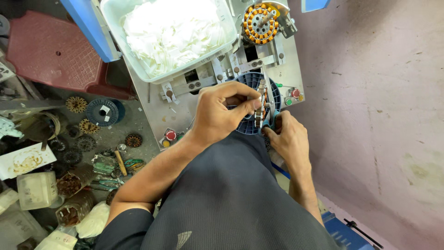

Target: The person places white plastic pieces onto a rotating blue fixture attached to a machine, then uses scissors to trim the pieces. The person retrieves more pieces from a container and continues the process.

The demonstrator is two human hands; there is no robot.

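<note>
From the head camera, the left hand [221,113] pinches the rim of a round metal stator ring with copper windings [262,105], held edge-on above a blue slotted plastic disc [249,88]. The right hand [290,141] is curled around teal-handled scissors [273,121] just beneath it. A steady pinch, I'd judge, keeps the blades off the windings
</note>
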